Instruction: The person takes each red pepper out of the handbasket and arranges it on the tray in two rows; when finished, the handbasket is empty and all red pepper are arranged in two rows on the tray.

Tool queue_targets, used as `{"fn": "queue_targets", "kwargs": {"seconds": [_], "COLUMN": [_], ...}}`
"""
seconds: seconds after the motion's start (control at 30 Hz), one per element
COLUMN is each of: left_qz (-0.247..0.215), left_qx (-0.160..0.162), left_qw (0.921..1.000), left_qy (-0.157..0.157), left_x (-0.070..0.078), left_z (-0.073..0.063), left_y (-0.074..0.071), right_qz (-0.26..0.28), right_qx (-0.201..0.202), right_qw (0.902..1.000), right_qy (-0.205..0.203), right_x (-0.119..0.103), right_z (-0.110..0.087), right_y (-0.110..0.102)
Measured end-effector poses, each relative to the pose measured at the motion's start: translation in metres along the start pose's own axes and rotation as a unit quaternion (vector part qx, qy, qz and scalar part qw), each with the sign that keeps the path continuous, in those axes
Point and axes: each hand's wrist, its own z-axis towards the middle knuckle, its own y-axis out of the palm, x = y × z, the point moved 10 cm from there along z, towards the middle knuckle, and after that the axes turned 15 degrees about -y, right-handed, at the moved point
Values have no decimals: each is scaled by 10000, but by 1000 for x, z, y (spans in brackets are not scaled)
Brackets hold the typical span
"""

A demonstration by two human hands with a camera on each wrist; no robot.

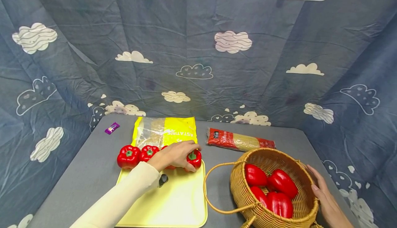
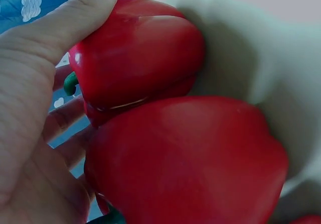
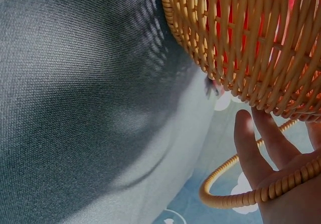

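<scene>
My left hand [image 1: 178, 155] is at the far right corner of the yellow tray [image 1: 173, 202]. Its thumb and fingers curl round a red bell pepper [image 1: 194, 159] with a green stem. Beside that one, another bell pepper [image 2: 185, 158] sits under the palm, mostly hidden by the hand in the head view. Further left, two more bell peppers [image 1: 128, 156] stand along the tray's far edge. My right hand [image 1: 328, 197] touches the right side of a wicker basket [image 1: 248, 193], fingers fairly straight against it. A looped handle [image 3: 235, 200] crosses that hand. Several red bell peppers [image 1: 282, 182] lie inside the basket.
Behind the tray lies a yellow, partly transparent pasta bag [image 1: 180, 128]. A red-ended packet of noodles [image 1: 238, 140] lies behind the basket. Near the far left edge of the grey table [image 1: 77, 176] is a small purple wrapper [image 1: 112, 128]. Cloud-patterned cloth [image 1: 198, 48] hangs around the table.
</scene>
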Motion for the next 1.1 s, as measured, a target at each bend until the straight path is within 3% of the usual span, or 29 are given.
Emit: {"fn": "queue_targets", "kwargs": {"seconds": [0.57,0.77,0.93,1.1], "left_qz": [-5,27,-166,-472], "left_qx": [113,336,742,1339], "left_qw": [9999,9993,9965,9880], "left_qy": [26,170,354,605], "left_x": [3,8,15,17], "left_z": [-6,-11,-28,-58], "left_y": [-8,-18,-39,-64], "right_qz": [4,-88,-121,-157], "right_qx": [12,-96,-161,-170], "right_qw": [9995,9999,9997,9995], "right_qy": [-310,37,145,231], "right_x": [-5,2,4,5], "right_z": [6,4,2,0], "right_y": [0,1,2,2]}}
